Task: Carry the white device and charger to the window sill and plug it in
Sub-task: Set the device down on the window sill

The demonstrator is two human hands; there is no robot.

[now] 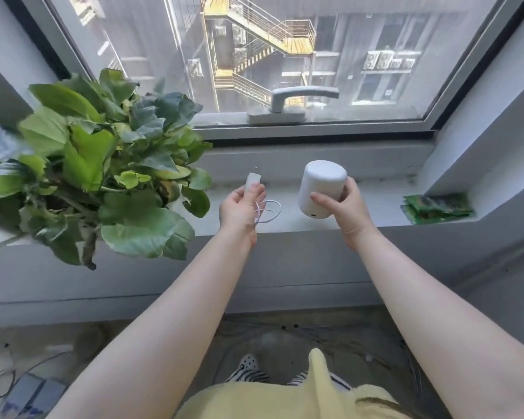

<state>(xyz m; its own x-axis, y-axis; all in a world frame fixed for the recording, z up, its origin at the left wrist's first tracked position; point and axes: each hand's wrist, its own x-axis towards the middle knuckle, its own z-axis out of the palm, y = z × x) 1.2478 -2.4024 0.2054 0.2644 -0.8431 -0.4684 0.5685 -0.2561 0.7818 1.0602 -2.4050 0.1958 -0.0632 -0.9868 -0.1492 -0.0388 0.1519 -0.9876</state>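
- The right hand (344, 207) grips the white device (321, 189), a rounded cylinder tilted away from the person, held above the window sill (375, 207); the left hand (242, 207) pinches the charger (252, 180) between thumb and fingers, also above the sill.
- The leafy plant (103, 164) stands on the sill, left of both hands.
- The window handle (294, 99) sits on the frame behind the sill.
- Green packets (436, 207) lie at the sill's right end.
- The white cable (268, 211) loops below the left hand over the sill.
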